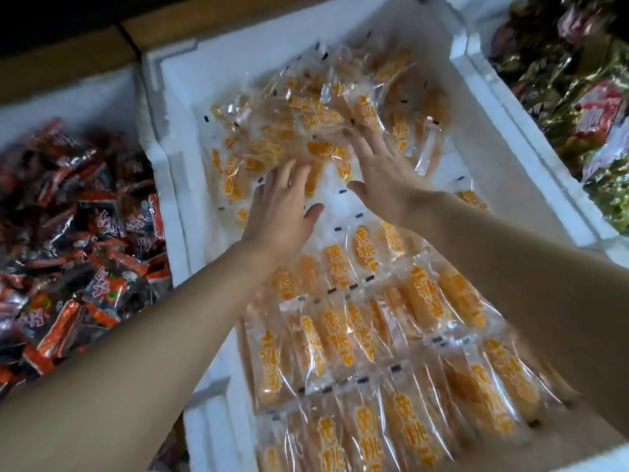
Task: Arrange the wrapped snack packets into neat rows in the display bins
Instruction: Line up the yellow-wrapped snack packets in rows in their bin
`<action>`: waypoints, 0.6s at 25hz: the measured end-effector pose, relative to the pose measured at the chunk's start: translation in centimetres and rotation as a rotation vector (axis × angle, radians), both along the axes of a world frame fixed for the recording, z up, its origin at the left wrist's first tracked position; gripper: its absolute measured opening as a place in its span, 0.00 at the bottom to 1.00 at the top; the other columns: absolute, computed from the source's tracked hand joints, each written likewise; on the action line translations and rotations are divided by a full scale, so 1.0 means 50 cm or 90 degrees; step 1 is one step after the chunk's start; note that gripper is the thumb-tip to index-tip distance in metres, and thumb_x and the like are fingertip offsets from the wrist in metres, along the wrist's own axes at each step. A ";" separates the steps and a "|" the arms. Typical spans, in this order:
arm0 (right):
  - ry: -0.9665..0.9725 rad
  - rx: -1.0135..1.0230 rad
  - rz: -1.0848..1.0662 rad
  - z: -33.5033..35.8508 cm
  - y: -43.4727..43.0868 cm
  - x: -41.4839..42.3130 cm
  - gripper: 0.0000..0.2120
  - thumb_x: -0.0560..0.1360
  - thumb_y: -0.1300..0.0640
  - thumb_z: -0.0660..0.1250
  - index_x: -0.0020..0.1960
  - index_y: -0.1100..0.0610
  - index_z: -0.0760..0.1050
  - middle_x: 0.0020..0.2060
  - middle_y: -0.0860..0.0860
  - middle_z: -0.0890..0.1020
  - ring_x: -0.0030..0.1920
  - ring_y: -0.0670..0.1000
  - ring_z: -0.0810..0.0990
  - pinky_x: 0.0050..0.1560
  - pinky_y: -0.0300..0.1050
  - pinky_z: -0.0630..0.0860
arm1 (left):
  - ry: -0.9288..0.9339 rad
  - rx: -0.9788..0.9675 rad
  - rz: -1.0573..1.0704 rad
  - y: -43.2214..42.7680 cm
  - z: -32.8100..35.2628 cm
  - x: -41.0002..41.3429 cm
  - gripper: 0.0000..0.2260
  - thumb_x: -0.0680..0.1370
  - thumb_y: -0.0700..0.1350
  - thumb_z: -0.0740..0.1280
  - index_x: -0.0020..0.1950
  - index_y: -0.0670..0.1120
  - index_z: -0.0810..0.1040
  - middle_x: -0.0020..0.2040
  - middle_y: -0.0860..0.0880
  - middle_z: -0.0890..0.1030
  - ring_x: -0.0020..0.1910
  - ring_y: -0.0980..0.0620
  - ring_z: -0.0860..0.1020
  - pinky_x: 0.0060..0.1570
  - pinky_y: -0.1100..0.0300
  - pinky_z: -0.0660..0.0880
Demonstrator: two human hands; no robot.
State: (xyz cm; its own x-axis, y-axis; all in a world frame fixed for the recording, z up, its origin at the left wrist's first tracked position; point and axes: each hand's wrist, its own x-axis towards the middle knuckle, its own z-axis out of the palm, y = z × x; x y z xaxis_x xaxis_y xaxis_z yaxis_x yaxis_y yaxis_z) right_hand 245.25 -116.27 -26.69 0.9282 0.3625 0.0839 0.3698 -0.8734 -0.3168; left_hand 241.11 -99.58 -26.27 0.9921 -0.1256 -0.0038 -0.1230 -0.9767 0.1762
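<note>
Head view: the white foam bin (172,199) is the reference, and everything orange sits inside it.

Task state: the orange snack packets in the bin's near half lie in neat rows (374,352), overlapped side by side. The far half is a loose heap (316,107) with packets at all angles. I'd call it roughly half done.

Risks:
- The clear wrappers look slick. A flat-palm sweep will likely make the heap slide and fan out rather than line up.
- Pulling the heap toward the near side could ride it over the last finished row and knock that row crooked.
- Both forearms cross above the neat rows, so a dropped elbow would drag them.
- A hard push away could send packets up the far wall.

Hands:
- The left hand (282,202) is spread flat, palm down, with its fingertips on the near-left edge of the heap. It grips nothing.
- The right hand (384,172) is also flat and splayed, fingers resting on the heap's near-right part. It grips nothing.
- A bare patch of bin floor shows between the thumbs.

Neighbours: red-and-black packets (75,240) fill the bin to the left, and green-gold packets (561,107) lie to the right.
</note>
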 end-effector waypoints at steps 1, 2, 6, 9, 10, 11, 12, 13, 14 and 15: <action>0.009 -0.031 0.009 -0.001 0.013 0.028 0.32 0.78 0.57 0.62 0.76 0.56 0.48 0.76 0.56 0.49 0.74 0.60 0.51 0.71 0.57 0.56 | 0.013 0.033 -0.007 -0.001 -0.004 0.025 0.26 0.80 0.53 0.62 0.74 0.44 0.61 0.76 0.45 0.60 0.73 0.42 0.59 0.68 0.50 0.60; 0.020 -0.054 0.016 -0.001 0.025 0.047 0.32 0.78 0.56 0.61 0.76 0.56 0.49 0.76 0.56 0.49 0.75 0.59 0.48 0.72 0.58 0.54 | 0.030 0.044 0.001 -0.006 -0.006 0.043 0.25 0.80 0.55 0.61 0.73 0.44 0.63 0.75 0.46 0.61 0.71 0.41 0.61 0.66 0.49 0.62; 0.003 -0.098 -0.052 0.002 0.055 0.073 0.25 0.78 0.51 0.62 0.71 0.59 0.61 0.69 0.59 0.63 0.69 0.62 0.61 0.63 0.55 0.65 | -0.001 0.002 0.065 -0.030 -0.017 0.069 0.19 0.78 0.47 0.66 0.65 0.42 0.68 0.71 0.45 0.64 0.63 0.38 0.69 0.60 0.49 0.67; -0.039 -0.092 -0.076 0.005 0.066 0.071 0.21 0.77 0.56 0.63 0.67 0.61 0.63 0.63 0.60 0.69 0.63 0.61 0.67 0.55 0.50 0.68 | -0.076 -0.050 0.051 -0.023 -0.024 0.064 0.19 0.76 0.35 0.63 0.66 0.41 0.67 0.70 0.43 0.65 0.63 0.39 0.71 0.59 0.51 0.67; -0.046 -0.054 -0.082 0.008 0.065 0.070 0.19 0.77 0.59 0.62 0.66 0.61 0.64 0.62 0.59 0.70 0.62 0.60 0.70 0.51 0.48 0.68 | -0.082 -0.101 0.047 -0.021 -0.018 0.059 0.20 0.76 0.33 0.62 0.67 0.42 0.67 0.70 0.42 0.65 0.62 0.39 0.72 0.57 0.53 0.68; -0.043 -0.012 -0.087 0.011 0.061 0.069 0.17 0.77 0.62 0.61 0.65 0.61 0.65 0.61 0.59 0.71 0.60 0.60 0.72 0.48 0.47 0.68 | -0.085 -0.145 0.050 -0.018 -0.012 0.053 0.22 0.76 0.32 0.62 0.69 0.42 0.66 0.70 0.42 0.64 0.61 0.39 0.72 0.54 0.57 0.67; -0.043 0.037 -0.091 0.014 0.053 0.065 0.15 0.77 0.62 0.61 0.63 0.61 0.67 0.60 0.59 0.71 0.58 0.60 0.74 0.47 0.47 0.69 | -0.087 -0.175 0.053 -0.015 -0.007 0.044 0.24 0.77 0.32 0.62 0.71 0.42 0.64 0.70 0.41 0.63 0.61 0.41 0.71 0.52 0.63 0.64; -0.040 0.090 -0.097 0.018 0.042 0.058 0.14 0.77 0.62 0.61 0.61 0.61 0.69 0.59 0.58 0.73 0.56 0.59 0.75 0.46 0.46 0.69 | -0.099 -0.193 0.043 -0.010 -0.003 0.032 0.26 0.77 0.32 0.62 0.73 0.42 0.61 0.70 0.40 0.63 0.62 0.43 0.69 0.52 0.68 0.60; -0.036 0.141 -0.106 0.024 0.029 0.048 0.12 0.76 0.61 0.63 0.59 0.61 0.71 0.58 0.58 0.74 0.55 0.58 0.76 0.46 0.45 0.70 | -0.115 -0.209 0.014 -0.003 0.001 0.018 0.27 0.77 0.32 0.62 0.75 0.41 0.59 0.70 0.40 0.63 0.62 0.45 0.68 0.53 0.70 0.58; -0.037 0.183 -0.117 0.029 0.014 0.036 0.11 0.75 0.61 0.64 0.56 0.60 0.73 0.55 0.57 0.76 0.54 0.57 0.76 0.46 0.43 0.69 | -0.125 -0.236 -0.009 0.002 0.003 0.001 0.27 0.78 0.32 0.61 0.76 0.41 0.57 0.69 0.40 0.63 0.62 0.47 0.67 0.56 0.71 0.57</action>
State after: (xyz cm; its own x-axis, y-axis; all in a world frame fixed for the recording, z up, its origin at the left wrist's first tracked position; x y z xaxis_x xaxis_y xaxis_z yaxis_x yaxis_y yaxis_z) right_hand 247.05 -115.56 -25.22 0.9665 0.1429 0.2131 0.2388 -0.8052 -0.5429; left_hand 241.17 -99.49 -26.11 0.9677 -0.0959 0.2331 -0.2015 -0.8499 0.4870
